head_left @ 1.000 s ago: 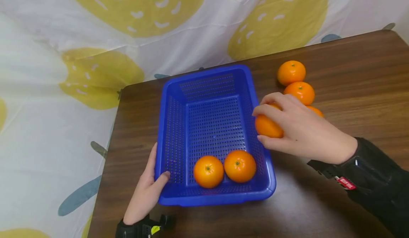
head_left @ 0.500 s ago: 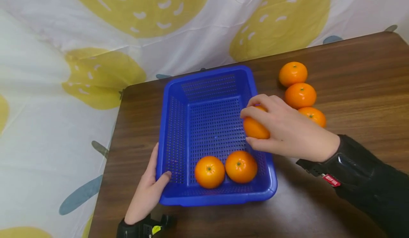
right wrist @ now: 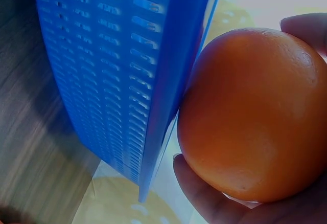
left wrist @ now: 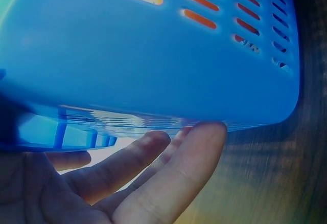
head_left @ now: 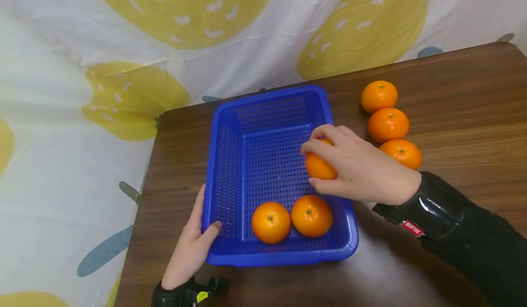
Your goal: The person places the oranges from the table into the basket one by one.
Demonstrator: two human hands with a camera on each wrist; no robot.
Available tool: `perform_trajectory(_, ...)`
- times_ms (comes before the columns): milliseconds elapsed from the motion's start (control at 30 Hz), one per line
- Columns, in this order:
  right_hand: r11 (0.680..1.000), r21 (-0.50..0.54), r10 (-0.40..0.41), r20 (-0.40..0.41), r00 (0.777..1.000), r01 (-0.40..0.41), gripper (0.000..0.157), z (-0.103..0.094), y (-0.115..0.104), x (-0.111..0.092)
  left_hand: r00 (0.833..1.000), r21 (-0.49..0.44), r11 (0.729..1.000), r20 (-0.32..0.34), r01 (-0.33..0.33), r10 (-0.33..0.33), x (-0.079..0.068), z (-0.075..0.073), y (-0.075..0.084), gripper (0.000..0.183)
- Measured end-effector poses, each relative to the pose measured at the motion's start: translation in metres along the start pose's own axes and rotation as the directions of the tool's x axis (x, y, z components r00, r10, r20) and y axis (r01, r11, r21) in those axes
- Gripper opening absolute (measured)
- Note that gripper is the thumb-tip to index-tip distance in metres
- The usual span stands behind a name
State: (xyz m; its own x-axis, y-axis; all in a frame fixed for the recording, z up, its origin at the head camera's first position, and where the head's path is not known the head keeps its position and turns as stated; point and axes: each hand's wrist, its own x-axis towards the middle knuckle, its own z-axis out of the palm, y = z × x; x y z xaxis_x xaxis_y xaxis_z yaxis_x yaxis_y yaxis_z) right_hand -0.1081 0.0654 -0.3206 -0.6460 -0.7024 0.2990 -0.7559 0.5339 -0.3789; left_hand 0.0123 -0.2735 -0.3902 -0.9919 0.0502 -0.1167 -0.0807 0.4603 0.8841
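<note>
My right hand (head_left: pixel 356 167) grips an orange (head_left: pixel 320 160) over the right side of the blue plastic basket (head_left: pixel 282 256). In the right wrist view the orange (right wrist: pixel 255 116) fills the grasp, with fingertips on two sides and the basket's slotted wall (right wrist: pixel 107 70) beside it. My left hand (head_left: pixel 192 236) holds the basket's near left side, the thumb over the rim and the fingers along the outer wall. The left wrist view shows fingers (left wrist: pixel 179 175) against that wall. Inside the basket, an orange (head_left: pixel 271 223) and a second orange (head_left: pixel 311 216) sit side by side at the near end.
Right of the basket, three oranges stand in a row on the brown wooden table (head_left: pixel 465 110): a far orange (head_left: pixel 379 96), a middle orange (head_left: pixel 388 125) and a near orange (head_left: pixel 402 153), partly behind my right hand. A lemon-patterned cloth (head_left: pixel 243 64) hangs behind the table.
My right hand has carried the orange leftward from beside the basket's right rim to over its inside. The near orange of the row is now less covered. My left hand stays in place.
</note>
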Motion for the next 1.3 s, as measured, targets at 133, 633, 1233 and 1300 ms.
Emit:
perform_trajectory(133, 1.0, 0.004, -0.009, 0.01, 1.0, 0.009, 0.039, 0.001, -0.001, 0.003, 1.0, -0.004, 1.0, 0.009, -0.014, 0.014, 0.0, 0.0, 0.0, 0.075)
perform_trajectory(633, 0.997, 0.007, -0.075, 0.027, 0.997, 0.074, 0.042, 0.011, -0.001, 0.016, 1.0, -0.008, 1.0, -0.005, -0.005, 0.005, 0.0, 0.0, 0.0, 0.076)
perform_trajectory(1233, 0.998, 0.01, -0.064, 0.159, 0.985, 0.063, 0.048, 0.031, 0.005, 0.022, 1.0, -0.014, 1.0, 0.001, 0.006, -0.006, -0.001, 0.001, 0.0, 0.076)
perform_trajectory(1300, 0.998, -0.006, -0.06, 0.183, 0.981, 0.062, 0.049, 0.033, 0.005, 0.023, 1.0, -0.015, 1.0, 0.002, 0.009, -0.009, -0.001, 0.001, 0.0, 0.076)
